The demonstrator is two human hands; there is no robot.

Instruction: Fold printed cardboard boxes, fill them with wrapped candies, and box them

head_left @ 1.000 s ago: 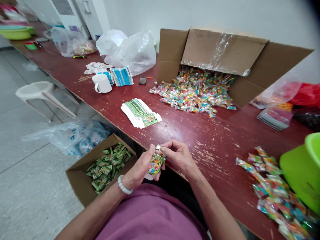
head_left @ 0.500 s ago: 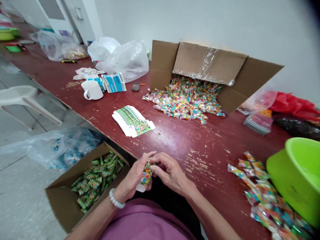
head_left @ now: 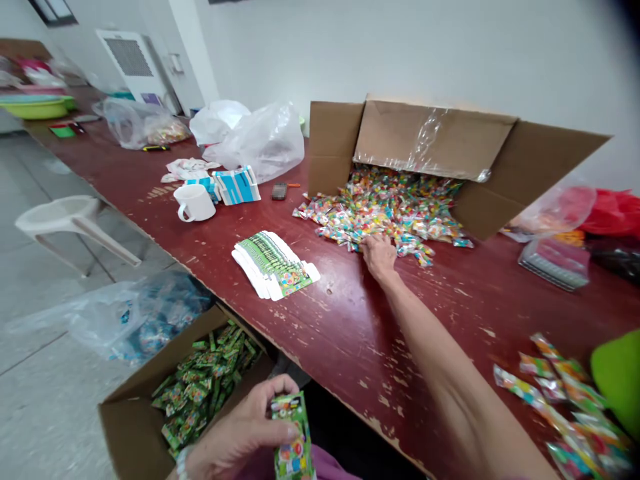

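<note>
My left hand (head_left: pixel 260 427) grips a small green printed carton (head_left: pixel 294 437) above my lap, its thumb across the front face. My right arm is stretched over the table, and my right hand (head_left: pixel 379 257) is at the near edge of a heap of wrapped candies (head_left: pixel 400 207). Its fingers are curled down onto the candies, with the tips partly hidden. That heap spills from a cardboard box (head_left: pixel 435 137) lying on its side. Between my hands and the mug lies a fanned stack of flat green cartons (head_left: pixel 275 263).
An open cardboard box (head_left: pixel 127 427) of filled green cartons stands below the table edge at left. On the table are a white mug (head_left: pixel 195 203), plastic bags (head_left: pixel 265 143), and a green basin (head_left: pixel 620 380) beside longer candy packets (head_left: pixel 565 407). A white stool (head_left: pixel 60 213) stands on the floor.
My right hand has left the carton and reached forward to the candy heap. My left hand keeps the carton, now lower and more upright. The view has shifted slightly.
</note>
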